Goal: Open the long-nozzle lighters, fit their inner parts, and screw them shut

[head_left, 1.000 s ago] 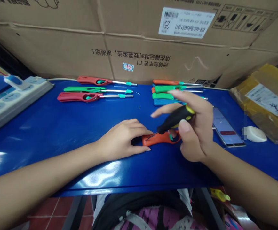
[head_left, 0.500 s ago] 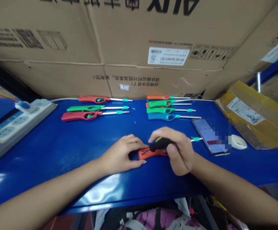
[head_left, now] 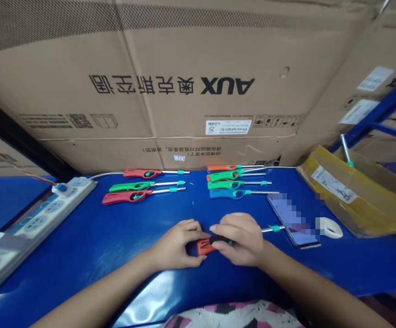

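My left hand (head_left: 177,244) grips the orange body of a utility lighter (head_left: 203,247) on the blue table (head_left: 81,269). My right hand (head_left: 240,239) is shut on a black screwdriver handle (head_left: 220,239), which lies across the lighter. The screwdriver's tip is hidden between my hands. A steel lighter nozzle with a teal collar (head_left: 273,228) sticks out to the right past my right hand. Several finished-looking lighters lie in two groups behind my hands, including a red one (head_left: 126,197) and a blue one (head_left: 227,194).
A white power strip (head_left: 37,232) lies at the table's left side. To the right are a phone with a blurred screen (head_left: 290,218), a white oval object (head_left: 329,228) and a yellow-taped parcel (head_left: 341,196). A large AUX cardboard box (head_left: 150,91) stands behind the table.
The view has tilted upward, showing more of the box. My right hand has lowered the screwdriver from an upright slant to lie nearly flat over the lighter. My left hand still holds the lighter.
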`<state>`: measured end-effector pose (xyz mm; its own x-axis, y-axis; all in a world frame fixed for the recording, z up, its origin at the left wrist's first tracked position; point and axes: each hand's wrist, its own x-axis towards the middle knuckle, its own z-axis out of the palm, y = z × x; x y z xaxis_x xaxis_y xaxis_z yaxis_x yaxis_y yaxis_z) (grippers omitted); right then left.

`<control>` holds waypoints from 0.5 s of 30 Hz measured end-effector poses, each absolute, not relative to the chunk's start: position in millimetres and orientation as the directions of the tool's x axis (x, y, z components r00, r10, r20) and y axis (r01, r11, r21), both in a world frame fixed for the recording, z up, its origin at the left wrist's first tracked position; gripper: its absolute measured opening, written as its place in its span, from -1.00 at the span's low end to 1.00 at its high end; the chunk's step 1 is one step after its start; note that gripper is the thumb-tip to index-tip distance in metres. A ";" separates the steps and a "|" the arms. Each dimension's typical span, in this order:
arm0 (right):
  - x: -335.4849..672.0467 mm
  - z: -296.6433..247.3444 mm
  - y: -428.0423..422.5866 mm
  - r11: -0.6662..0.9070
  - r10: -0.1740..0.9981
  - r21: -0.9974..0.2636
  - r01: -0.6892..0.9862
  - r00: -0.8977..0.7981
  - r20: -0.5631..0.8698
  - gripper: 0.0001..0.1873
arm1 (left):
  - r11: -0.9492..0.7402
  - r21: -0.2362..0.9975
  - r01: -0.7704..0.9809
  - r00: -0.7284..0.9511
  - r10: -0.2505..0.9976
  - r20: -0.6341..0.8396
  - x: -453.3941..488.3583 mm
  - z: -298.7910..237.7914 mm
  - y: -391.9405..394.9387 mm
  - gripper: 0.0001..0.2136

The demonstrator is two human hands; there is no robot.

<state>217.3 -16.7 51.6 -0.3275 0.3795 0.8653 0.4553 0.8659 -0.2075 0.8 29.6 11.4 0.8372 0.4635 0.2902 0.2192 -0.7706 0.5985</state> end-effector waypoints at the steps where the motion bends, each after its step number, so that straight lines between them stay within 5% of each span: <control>1: 220.2 52.7 -16.2 0.861 0.366 -0.171 0.479 -0.349 0.863 -0.75 | -0.773 0.596 0.220 0.839 0.461 0.288 0.2 11.7 30.1 -0.67; 7: 231.0 61.6 -21.9 0.850 0.508 -0.348 0.395 -0.443 0.738 -0.52 | -0.758 0.624 0.188 0.853 0.441 0.279 -3.7 7.5 34.7 -0.65; 10: 232.9 64.0 -23.5 0.841 0.482 -0.297 0.452 -0.377 0.791 -0.70 | -0.734 0.659 0.166 0.866 0.427 0.259 -5.3 6.0 37.9 -0.67; 13: 236.9 66.1 -22.5 0.812 0.490 -0.215 0.543 -0.434 0.756 -0.59 | -0.708 0.690 0.149 0.871 0.425 0.248 -6.7 6.7 40.4 -0.62; 15: 239.3 67.4 -21.4 0.814 0.521 -0.282 0.508 -0.426 0.739 -0.57 | -0.704 0.697 0.138 0.871 0.421 0.253 -7.2 7.4 41.3 -0.60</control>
